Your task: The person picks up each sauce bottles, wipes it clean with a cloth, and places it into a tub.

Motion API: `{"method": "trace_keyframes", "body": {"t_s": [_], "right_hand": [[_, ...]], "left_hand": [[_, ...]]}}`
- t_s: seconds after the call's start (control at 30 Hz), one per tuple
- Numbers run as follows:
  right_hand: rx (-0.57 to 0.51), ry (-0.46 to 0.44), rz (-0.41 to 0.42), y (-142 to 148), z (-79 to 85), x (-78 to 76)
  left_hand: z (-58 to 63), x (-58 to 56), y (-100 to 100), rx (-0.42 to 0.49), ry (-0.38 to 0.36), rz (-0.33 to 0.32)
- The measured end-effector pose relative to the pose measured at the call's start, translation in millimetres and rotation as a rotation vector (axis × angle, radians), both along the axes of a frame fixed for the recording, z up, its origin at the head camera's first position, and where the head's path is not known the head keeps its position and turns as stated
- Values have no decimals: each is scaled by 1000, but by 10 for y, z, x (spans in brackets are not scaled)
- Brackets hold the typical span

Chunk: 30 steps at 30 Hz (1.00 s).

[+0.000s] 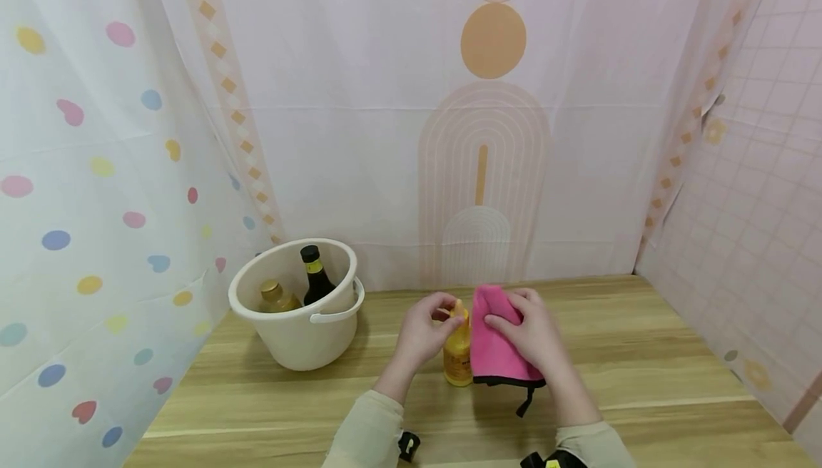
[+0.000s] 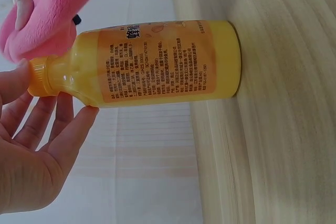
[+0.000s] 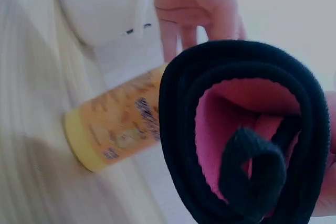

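A yellow sauce bottle (image 1: 457,364) with an orange printed label stands upright on the table. My left hand (image 1: 420,332) pinches it at the cap, thumb on one side and fingers behind the neck, as the left wrist view shows on the bottle (image 2: 157,66). Close to the bottle's right, my right hand (image 1: 538,332) grips a folded pink cloth (image 1: 493,347) with black trim. From its lower edge hangs a small black loop. Seen from below in the right wrist view, the cloth (image 3: 210,129) is rolled round a hollow and hides part of the bottle.
A white bucket (image 1: 302,347) with its handle lowered stands on the wood-grain table (image 1: 642,382) at the left. Inside it are a dark bottle (image 1: 317,282) with a black cap and a gold-capped bottle (image 1: 277,298). Patterned curtains (image 1: 359,168) surround the table's back and sides.
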State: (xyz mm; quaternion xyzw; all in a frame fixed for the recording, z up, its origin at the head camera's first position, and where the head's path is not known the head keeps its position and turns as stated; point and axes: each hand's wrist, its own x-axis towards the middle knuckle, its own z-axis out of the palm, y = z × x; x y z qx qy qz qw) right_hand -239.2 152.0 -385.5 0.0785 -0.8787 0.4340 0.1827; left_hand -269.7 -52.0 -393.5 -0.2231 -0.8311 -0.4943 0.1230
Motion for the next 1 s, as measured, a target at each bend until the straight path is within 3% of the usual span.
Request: {"method": "trace_keyframes", "body": {"t_s": [0.4, 1.0], "right_hand": [[-144, -50, 57, -226, -293, -52], [-16, -65, 65, -193, -329, -26]], "left_hand": [[-10, 3, 7, 36, -4, 0], [-13, 9, 2, 22, 19, -6]]}}
